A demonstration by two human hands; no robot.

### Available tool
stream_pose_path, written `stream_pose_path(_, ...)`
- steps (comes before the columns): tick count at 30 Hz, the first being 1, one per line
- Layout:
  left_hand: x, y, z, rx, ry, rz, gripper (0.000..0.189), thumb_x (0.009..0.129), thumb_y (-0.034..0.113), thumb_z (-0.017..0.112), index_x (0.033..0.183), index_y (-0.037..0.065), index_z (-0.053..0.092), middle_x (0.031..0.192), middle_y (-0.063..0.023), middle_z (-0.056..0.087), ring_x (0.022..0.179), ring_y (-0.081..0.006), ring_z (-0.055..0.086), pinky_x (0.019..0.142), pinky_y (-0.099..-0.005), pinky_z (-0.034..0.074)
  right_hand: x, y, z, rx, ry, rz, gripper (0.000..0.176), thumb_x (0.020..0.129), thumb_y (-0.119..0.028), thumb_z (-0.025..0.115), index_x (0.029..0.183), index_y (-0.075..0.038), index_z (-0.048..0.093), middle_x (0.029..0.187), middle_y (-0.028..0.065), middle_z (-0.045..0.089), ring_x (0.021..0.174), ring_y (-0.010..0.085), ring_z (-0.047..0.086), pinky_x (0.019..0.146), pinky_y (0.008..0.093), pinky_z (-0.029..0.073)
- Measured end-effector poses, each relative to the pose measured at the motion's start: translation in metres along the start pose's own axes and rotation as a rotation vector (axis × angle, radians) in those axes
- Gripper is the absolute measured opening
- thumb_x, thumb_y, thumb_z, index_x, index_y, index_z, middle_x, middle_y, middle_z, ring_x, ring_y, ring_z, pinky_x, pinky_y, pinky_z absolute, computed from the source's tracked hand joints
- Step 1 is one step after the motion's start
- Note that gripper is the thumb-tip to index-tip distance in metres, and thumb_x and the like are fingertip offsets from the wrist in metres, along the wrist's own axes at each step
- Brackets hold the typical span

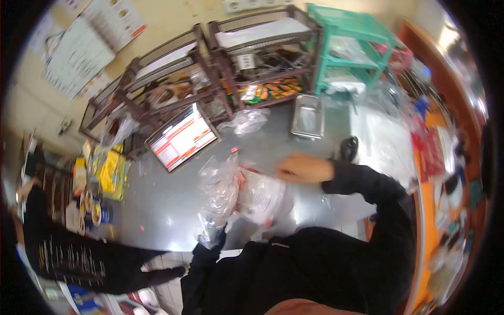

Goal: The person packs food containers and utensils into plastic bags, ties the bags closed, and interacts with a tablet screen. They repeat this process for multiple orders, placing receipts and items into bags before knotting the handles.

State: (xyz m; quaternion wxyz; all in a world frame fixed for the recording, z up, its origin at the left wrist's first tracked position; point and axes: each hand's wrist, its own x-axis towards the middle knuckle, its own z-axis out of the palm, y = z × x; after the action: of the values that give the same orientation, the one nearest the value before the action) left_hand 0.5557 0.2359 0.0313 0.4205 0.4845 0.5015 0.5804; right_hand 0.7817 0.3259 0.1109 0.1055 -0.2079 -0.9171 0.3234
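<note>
Clear crinkled plastic [212,197] covers my left hand [231,184], whose skin shows faintly through it. The fingers look closed on the plastic, but the film blurs their outline. Against that hand rests a whitish see-through bag [261,198] with red parts at its edges; its contents cannot be made out. My right hand [304,168] hovers just above and right of this bag, slightly smeared by motion. Its fingers are curled together, and nothing shows in them.
A tablet [181,137] with a lit screen leans ahead on the steel table [157,210]. Behind stand brown racks [262,42] and a green rack [352,37]. A metal tray [308,116] lies near them. At left is another person's dark sleeve [73,257].
</note>
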Motion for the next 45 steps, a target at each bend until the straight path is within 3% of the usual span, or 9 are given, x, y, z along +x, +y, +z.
stream_pose_path(1, -0.002, -0.006, -0.001, -0.023, 0.072, 0.014, 0.012, 0.079, 0.008, 0.053, 0.089, 0.004, 0.057, 0.082, -0.008, 0.055, 0.08, -0.017, 0.051, 0.07, -0.0297, 0.04, -0.003, -0.002, -0.03, 0.25, -0.487, 0.053, 0.017, 0.078, -0.018, 0.049, 0.074, -0.003, 0.056, 0.062, 0.0121, 0.057, 0.06, 0.0253, 0.057, 0.056, 0.0327, 0.044)
stream_pose_path(5, -0.039, -0.002, 0.008, 0.238, 0.217, 0.144, 0.018, 0.081, 0.014, 0.053, 0.096, 0.004, 0.053, 0.081, -0.0051, 0.054, 0.078, -0.0144, 0.05, 0.068, -0.0275, 0.04, 0.024, 0.151, -0.037, -0.26, 0.279, 0.364, 0.016, 0.071, -0.014, 0.05, 0.065, -0.001, 0.057, 0.064, 0.0171, 0.057, 0.064, 0.0323, 0.057, 0.057, 0.0389, 0.045)
stream_pose_path(11, -0.098, -0.041, -0.043, 0.605, 0.339, -0.533, 0.035, 0.086, 0.022, 0.043, 0.113, 0.0, 0.043, 0.102, -0.0096, 0.052, 0.089, -0.0151, 0.05, 0.07, -0.0274, 0.042, 0.038, 0.264, 0.019, -0.652, 0.119, 0.684, 0.024, 0.069, -0.02, 0.053, 0.076, 0.002, 0.059, 0.077, 0.0208, 0.059, 0.076, 0.0327, 0.059, 0.066, 0.0383, 0.048)
stream_pose_path(13, -0.11, -0.058, -0.046, -0.068, 0.596, -0.456, 0.033, 0.088, 0.036, 0.039, 0.102, 0.008, 0.05, 0.083, -0.0028, 0.052, 0.083, -0.0131, 0.05, 0.068, -0.0246, 0.041, 0.042, 0.255, 0.003, -0.696, -0.039, 0.637, 0.027, 0.066, -0.022, 0.057, 0.071, 0.004, 0.059, 0.076, 0.0219, 0.059, 0.079, 0.0321, 0.058, 0.068, 0.0387, 0.047)
stream_pose_path(20, -0.099, -0.035, -0.066, -0.16, 0.63, -0.459, 0.029, 0.084, 0.042, 0.046, 0.095, 0.015, 0.049, 0.088, 0.0018, 0.045, 0.085, -0.0084, 0.043, 0.061, -0.0235, 0.045, 0.034, 0.273, 0.014, -0.548, 0.332, 0.992, 0.028, 0.064, -0.02, 0.061, 0.08, 0.003, 0.058, 0.087, 0.0208, 0.058, 0.087, 0.0333, 0.056, 0.074, 0.0386, 0.046)
stream_pose_path(30, -0.085, 0.023, -0.142, -0.101, 0.112, -0.493, 0.047, 0.07, 0.025, 0.068, 0.108, 0.004, 0.049, 0.098, -0.0048, 0.052, 0.092, -0.014, 0.047, 0.078, -0.0277, 0.04, 0.014, 0.239, -0.008, -0.815, 0.246, 1.032, 0.018, 0.069, -0.019, 0.054, 0.08, -0.006, 0.061, 0.09, 0.017, 0.058, 0.087, 0.0309, 0.055, 0.075, 0.0399, 0.044)
stream_pose_path(40, -0.065, 0.025, -0.176, 0.207, -0.361, -0.525, 0.046, 0.07, 0.019, 0.067, 0.11, 0.003, 0.048, 0.095, -0.007, 0.054, 0.089, -0.0141, 0.05, 0.079, -0.0267, 0.041, -0.006, 0.251, -0.004, -0.384, 0.724, 1.188, 0.02, 0.065, -0.023, 0.056, 0.078, -0.009, 0.06, 0.085, 0.0138, 0.059, 0.078, 0.0335, 0.056, 0.068, 0.0438, 0.044)
stream_pose_path(44, -0.07, 0.018, -0.187, 0.155, -0.353, -0.508, 0.045, 0.071, 0.018, 0.066, 0.109, 0.003, 0.048, 0.095, -0.0069, 0.054, 0.089, -0.014, 0.05, 0.079, -0.0269, 0.041, 0.057, 0.184, 0.015, -1.063, 1.149, 0.722, 0.015, 0.077, -0.018, 0.047, 0.081, -0.004, 0.052, 0.089, 0.0126, 0.055, 0.085, 0.0278, 0.051, 0.07, 0.0337, 0.043)
stream_pose_path(45, -0.071, 0.015, -0.188, 0.139, -0.343, -0.506, 0.045, 0.071, 0.018, 0.066, 0.109, 0.003, 0.048, 0.095, -0.0068, 0.054, 0.089, -0.014, 0.05, 0.079, -0.0269, 0.041, 0.096, 0.138, 0.029, -1.025, 0.885, 0.695, 0.017, 0.077, -0.016, 0.046, 0.087, -0.003, 0.052, 0.092, 0.0125, 0.053, 0.082, 0.0271, 0.051, 0.072, 0.0344, 0.041)
